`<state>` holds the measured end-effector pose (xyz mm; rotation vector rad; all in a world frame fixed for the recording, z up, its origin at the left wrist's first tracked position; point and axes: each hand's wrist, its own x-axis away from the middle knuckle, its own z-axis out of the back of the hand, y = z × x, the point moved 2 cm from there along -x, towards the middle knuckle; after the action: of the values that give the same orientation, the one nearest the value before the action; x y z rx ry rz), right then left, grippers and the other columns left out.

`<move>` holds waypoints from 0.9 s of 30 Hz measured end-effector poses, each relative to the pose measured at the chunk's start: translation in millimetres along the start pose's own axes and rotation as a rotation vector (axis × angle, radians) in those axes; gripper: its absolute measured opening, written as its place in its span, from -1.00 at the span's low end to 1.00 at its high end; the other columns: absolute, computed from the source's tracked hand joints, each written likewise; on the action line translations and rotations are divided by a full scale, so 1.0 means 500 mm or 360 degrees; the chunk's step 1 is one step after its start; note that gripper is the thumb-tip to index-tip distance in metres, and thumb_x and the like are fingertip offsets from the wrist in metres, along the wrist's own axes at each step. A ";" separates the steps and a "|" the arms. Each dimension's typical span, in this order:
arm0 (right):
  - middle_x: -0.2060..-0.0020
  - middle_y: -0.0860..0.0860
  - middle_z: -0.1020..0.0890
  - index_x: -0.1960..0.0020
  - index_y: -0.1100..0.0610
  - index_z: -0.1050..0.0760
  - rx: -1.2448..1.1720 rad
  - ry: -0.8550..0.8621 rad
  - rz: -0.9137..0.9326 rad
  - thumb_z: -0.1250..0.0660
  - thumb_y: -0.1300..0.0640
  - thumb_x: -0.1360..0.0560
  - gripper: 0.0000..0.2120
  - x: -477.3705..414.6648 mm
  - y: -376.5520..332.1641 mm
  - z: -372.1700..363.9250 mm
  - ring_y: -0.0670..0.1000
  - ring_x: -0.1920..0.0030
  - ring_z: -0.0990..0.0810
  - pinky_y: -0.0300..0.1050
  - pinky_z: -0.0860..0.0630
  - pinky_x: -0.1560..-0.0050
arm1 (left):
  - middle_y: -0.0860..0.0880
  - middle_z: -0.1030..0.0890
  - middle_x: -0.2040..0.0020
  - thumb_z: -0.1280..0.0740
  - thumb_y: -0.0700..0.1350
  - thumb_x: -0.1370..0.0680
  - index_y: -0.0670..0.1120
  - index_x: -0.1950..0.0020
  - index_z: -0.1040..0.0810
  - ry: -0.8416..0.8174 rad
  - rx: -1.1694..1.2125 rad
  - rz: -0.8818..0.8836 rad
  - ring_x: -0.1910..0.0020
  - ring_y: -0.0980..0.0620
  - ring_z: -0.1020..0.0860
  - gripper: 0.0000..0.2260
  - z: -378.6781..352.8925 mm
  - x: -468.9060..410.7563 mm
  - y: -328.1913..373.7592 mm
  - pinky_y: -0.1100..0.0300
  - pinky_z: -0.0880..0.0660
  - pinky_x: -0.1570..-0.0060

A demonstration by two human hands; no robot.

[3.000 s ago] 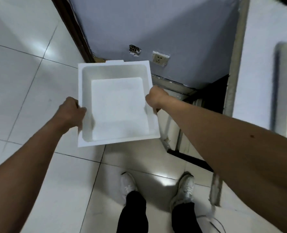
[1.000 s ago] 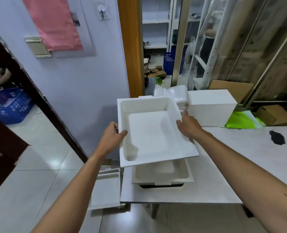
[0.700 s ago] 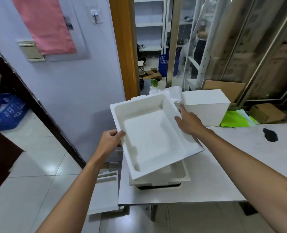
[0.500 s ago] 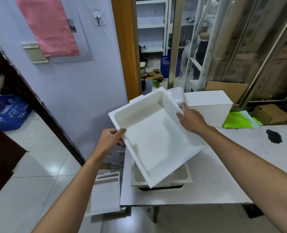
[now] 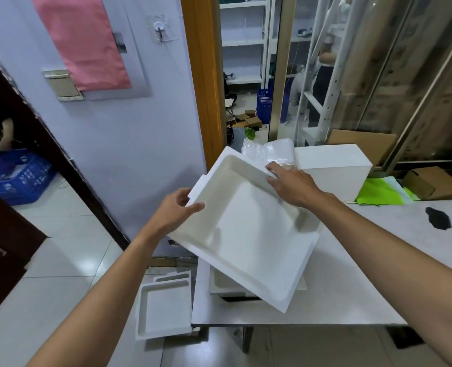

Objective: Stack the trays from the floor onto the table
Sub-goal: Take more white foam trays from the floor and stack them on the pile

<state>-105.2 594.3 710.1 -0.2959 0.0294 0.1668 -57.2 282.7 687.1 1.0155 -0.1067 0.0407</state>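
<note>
Held tray: a white rectangular foam tray (image 5: 246, 234), shallow with a raised rim, is held in the air over the near-left part of the table. It is turned askew and tilted.
Handling: it looks light and stiff, but the foam is probably brittle. A hard pinch could dent or snap the rim, so 2 opposite rims are the safest places to hold.
Left hand (image 5: 174, 210): grips the tray's left rim near a corner, thumb on top and fingers curled beneath.
Right hand (image 5: 291, 185): lies palm down over the far rim, fingers bent over the wall and holding it.
Tray below: an off-white foam tray on the table (image 5: 219, 284) sits directly under the held tray and is mostly hidden by it.
Table: a pale grey flat-topped table (image 5: 352, 287).
Floor: at least 2 white foam floor trays (image 5: 164, 308) overlap on the tiles beside the table's left edge.
Beyond: a white foam box (image 5: 333, 168) stands just past the right hand.
</note>
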 end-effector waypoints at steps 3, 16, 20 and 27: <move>-0.09 0.17 -0.64 -0.40 -0.08 -0.30 0.0037 -0.0025 0.0099 -0.09 -0.07 -0.68 -0.70 0.002 -0.026 0.002 0.25 -0.04 -0.55 0.07 -0.40 0.05 | 0.04 -0.69 -0.07 -0.45 0.05 -0.53 0.06 -0.25 -0.60 -0.0066 0.0000 0.0018 0.03 0.03 -0.68 -0.69 -0.017 0.010 0.004 0.14 -0.60 0.07; -0.25 0.07 -0.55 -0.54 -0.11 -0.24 -0.0138 0.0187 0.0148 -0.10 0.00 -0.66 -0.55 0.008 -0.038 -0.024 0.21 -0.20 -0.51 0.10 -0.43 -0.10 | -0.08 -0.66 0.00 -0.37 -0.19 -0.57 -0.15 -0.11 -0.65 0.0201 0.0295 0.0156 0.16 -0.01 -0.59 -0.86 -0.047 0.019 0.008 0.17 -0.49 0.21; -0.47 0.08 -0.41 -0.61 -0.05 -0.16 -0.0053 0.0271 0.0196 -0.18 0.08 -0.62 -0.43 0.007 -0.024 -0.033 0.18 -0.41 -0.40 0.14 -0.31 -0.39 | -0.04 -0.62 0.03 -0.33 -0.20 -0.60 -0.10 -0.13 -0.59 0.0288 0.0442 0.0230 0.16 0.05 -0.57 -0.87 -0.043 0.019 -0.005 0.18 -0.46 0.28; -0.61 0.08 -0.15 -0.63 0.05 -0.08 -0.0140 0.0372 -0.0064 -0.24 0.07 -0.59 -0.34 0.032 0.002 -0.045 0.15 -0.57 -0.17 0.10 -0.19 -0.52 | 0.00 -0.61 0.03 -0.30 -0.20 -0.61 -0.05 -0.16 -0.54 0.0445 0.0647 0.0370 0.12 0.04 -0.56 -0.85 -0.022 0.005 -0.050 0.12 -0.47 0.17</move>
<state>-89.9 591.0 687.5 -0.4022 0.2480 0.0930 -51.6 278.9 660.5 1.3881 0.0423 0.4292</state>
